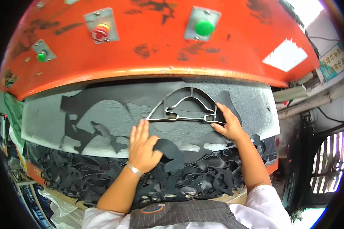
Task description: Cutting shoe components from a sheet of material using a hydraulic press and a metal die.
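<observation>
A metal cutting die (178,117), an arched steel strip with a smaller shaped outline inside, lies on black sheet material (103,91) on the pale cutting board (252,103). My right hand (229,124) grips the die's right end, fingers on the outer curve and thumb at the lower edge. Three fingers of my left hand (143,147) reach to the die's left corner. Between that hand's index finger and thumb is a curved black cut piece (171,155), which hangs over the board's near edge. Part of its edge is hidden by the fingers.
An orange press head (153,57) spans the far side, bearing a red button (100,32) and green buttons (205,28). Tangled black offcuts (84,171) are heaped along the board's near edge. A barred window (328,164) stands at the right.
</observation>
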The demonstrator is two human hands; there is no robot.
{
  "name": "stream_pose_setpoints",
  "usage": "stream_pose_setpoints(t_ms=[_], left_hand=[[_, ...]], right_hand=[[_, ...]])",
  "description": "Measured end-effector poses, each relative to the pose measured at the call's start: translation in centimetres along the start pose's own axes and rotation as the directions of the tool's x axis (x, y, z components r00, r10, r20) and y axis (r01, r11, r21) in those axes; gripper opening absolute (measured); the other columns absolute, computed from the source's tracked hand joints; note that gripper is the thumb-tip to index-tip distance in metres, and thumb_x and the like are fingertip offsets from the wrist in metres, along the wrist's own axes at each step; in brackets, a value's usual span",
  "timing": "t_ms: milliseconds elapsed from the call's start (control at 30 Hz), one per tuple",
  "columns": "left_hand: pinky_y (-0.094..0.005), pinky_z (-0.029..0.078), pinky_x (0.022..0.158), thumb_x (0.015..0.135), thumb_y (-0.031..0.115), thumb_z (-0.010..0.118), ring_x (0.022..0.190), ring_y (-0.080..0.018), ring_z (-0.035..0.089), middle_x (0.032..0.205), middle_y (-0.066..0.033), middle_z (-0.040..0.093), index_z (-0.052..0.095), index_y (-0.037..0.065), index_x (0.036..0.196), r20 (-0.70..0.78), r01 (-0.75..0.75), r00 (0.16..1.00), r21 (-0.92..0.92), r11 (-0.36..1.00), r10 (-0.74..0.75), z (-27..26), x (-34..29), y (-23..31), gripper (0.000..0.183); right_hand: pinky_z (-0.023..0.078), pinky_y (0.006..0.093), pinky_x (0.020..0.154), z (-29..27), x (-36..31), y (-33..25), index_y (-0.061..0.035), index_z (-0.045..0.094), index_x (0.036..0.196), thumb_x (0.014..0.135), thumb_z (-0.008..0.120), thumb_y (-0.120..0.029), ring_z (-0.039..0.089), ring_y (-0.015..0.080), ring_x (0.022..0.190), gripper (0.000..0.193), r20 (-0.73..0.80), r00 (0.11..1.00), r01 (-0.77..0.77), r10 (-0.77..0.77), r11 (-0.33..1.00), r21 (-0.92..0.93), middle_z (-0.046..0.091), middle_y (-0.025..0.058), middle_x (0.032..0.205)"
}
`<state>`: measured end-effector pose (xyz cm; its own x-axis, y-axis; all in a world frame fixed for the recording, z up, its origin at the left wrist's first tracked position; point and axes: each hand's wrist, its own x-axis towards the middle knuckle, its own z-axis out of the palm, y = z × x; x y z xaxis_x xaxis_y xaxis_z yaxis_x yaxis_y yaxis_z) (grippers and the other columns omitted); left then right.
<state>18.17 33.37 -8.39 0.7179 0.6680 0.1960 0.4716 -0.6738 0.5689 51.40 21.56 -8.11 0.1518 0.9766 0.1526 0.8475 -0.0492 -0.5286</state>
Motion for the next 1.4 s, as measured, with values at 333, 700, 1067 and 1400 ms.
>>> stream_pose_setpoints(t_ms=[333, 700, 1067, 1400], left_hand=[[-0.0340, 0.052, 0.083, 0.079, -0.001, 0.060, 0.089, -0.0186, 0.065, 0.095, -0.0096, 0.069, 0.060, 0.007, 0.091, -0.470, -0.107, 0.805, -0.715, 0.691, -0.362, -14.0, -5.1, -5.3, 0.014], [-0.0259, 0.048, 0.078, 0.094, 0.008, 0.052, 0.085, -0.0112, 0.057, 0.097, -0.0039, 0.061, 0.058, 0.000, 0.103, -0.907, -0.144, 0.420, -0.020, 0.989, 0.043, -27.6, -6.4, -12.9, 0.013], [-0.0293, 0.051, 0.077, 0.081, 0.007, 0.065, 0.084, -0.0142, 0.065, 0.088, -0.0070, 0.071, 0.069, 0.004, 0.094, 0.351, 0.126, 0.935, -0.461, 0.878, 0.050, -17.7, -19.1, -0.9, 0.014], [-0.0380, 0.052, 0.074, 0.068, 0.017, 0.066, 0.085, -0.0265, 0.063, 0.088, -0.0013, 0.071, 0.076, 0.018, 0.087, 0.253, -0.004, 0.967, -0.027, 1.000, 0.010, -7.8, -24.4, 6.4, 0.022]], right_hand=[[0.036, 0.0449, 0.107, -4.3, -2.0, -10.4, -0.0020, 0.040, 0.141, 0.074, 0.081, -0.025, 0.046, 0.0381, 0.126, 0.082, -0.231, 0.970, 0.052, -0.075, 0.993, -0.106, 0.049, 0.0221, 0.136], [0.047, 0.0249, 0.062, -4.7, 2.7, -24.4, -0.0021, 0.054, 0.104, 0.086, 0.072, -0.009, 0.055, 0.0107, 0.065, 0.027, -0.683, 0.730, 0.201, -0.006, 0.958, 0.206, 0.060, 0.0060, 0.075], [0.049, 0.0431, 0.084, 3.6, -16.0, -25.2, -0.0022, 0.065, 0.103, 0.080, 0.073, -0.041, 0.061, 0.0347, 0.095, 0.046, 0.299, 0.932, 0.182, -0.203, 0.979, 0.097, 0.062, 0.0164, 0.098], [0.047, 0.0370, 0.083, 9.6, -24.3, -26.4, -0.0040, 0.059, 0.097, 0.067, 0.070, -0.014, 0.055, 0.0275, 0.093, 0.033, 0.061, 0.983, 0.181, -0.174, 0.973, -0.143, 0.055, 0.0099, 0.093]])
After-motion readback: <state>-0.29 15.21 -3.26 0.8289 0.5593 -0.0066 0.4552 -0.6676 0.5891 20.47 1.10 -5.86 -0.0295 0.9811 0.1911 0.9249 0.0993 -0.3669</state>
